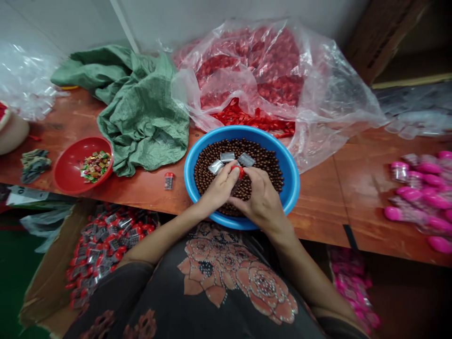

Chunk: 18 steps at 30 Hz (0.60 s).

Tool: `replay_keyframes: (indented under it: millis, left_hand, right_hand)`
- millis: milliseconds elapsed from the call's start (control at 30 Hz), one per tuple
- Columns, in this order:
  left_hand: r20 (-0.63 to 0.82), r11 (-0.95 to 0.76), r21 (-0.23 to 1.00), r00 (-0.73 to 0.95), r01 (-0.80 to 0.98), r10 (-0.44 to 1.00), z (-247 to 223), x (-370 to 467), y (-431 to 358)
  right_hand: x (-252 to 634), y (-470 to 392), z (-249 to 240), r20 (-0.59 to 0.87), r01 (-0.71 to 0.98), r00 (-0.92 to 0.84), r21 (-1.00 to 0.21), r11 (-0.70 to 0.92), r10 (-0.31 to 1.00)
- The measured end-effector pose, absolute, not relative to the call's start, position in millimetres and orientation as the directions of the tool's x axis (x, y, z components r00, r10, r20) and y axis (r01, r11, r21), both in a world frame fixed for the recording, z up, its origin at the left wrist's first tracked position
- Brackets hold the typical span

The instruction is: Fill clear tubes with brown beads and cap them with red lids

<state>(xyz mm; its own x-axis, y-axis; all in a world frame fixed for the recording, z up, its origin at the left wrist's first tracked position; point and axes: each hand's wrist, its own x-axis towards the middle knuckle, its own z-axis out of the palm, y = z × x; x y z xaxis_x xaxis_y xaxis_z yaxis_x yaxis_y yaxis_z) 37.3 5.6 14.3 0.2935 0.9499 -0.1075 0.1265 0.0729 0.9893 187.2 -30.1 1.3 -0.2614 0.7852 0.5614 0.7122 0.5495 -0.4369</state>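
Observation:
Both hands meet over a blue basin (189,188) filled with small brown balls (208,155). Between them is a small clear container with a red cap (240,171). My left hand (223,186) is closed on it, the thumb at the cap. My right hand (263,197) curls round its other side, fingertips at the cap; the palms hide part of the container. Just beyond the fingers, several clear containers (227,157) lie on the balls. On the table left of the basin stands one filled red-capped container (169,181).
A red bowl (65,165) of wrapped pieces and a green cloth sack (144,122) lie left. Behind the basin is a plastic bag (318,103) of red caps. Pink-capped containers (431,188) lie right. Below the table's left front edge, a carton (45,282) holds many red-capped containers.

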Motion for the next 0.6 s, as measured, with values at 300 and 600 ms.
replay_keyframes:
  millis: [300,600]
  left_hand:
    - [-0.433,0.581,0.742,0.421,-0.335,0.797,24.6,42.6,17.0]
    - [-0.315,0.375,0.895,0.252,-0.243,0.915,29.9,45.2,10.8]
  right_hand:
    - [190.4,-10.0,5.8,0.547,0.645,-0.369,-0.431,0.631,0.751]
    - [188.9,5.2,19.1,0.566,0.710,-0.566,-0.037,0.704,0.600]
